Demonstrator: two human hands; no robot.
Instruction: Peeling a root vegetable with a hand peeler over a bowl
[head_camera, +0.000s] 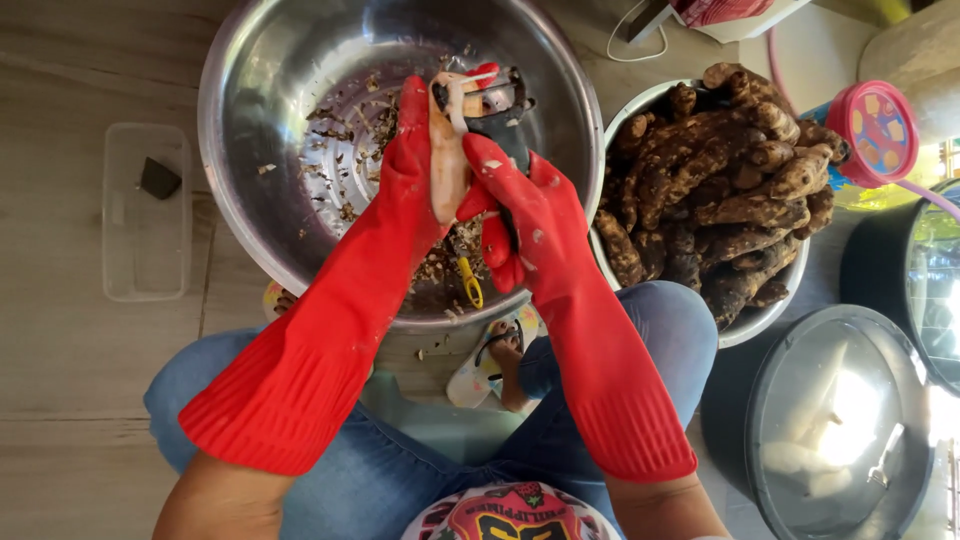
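Gloved left hand (425, 150) gripping root (450, 170) — right hand (515, 215), peeler (495, 105)

There is only the one view, from a camera on the person's head, looking almost straight down and close over the lap; the steel bowl (300, 200) fills the upper middle, nearest the lens. The floor (60, 400) runs off left; other vessels crowd the right edge.
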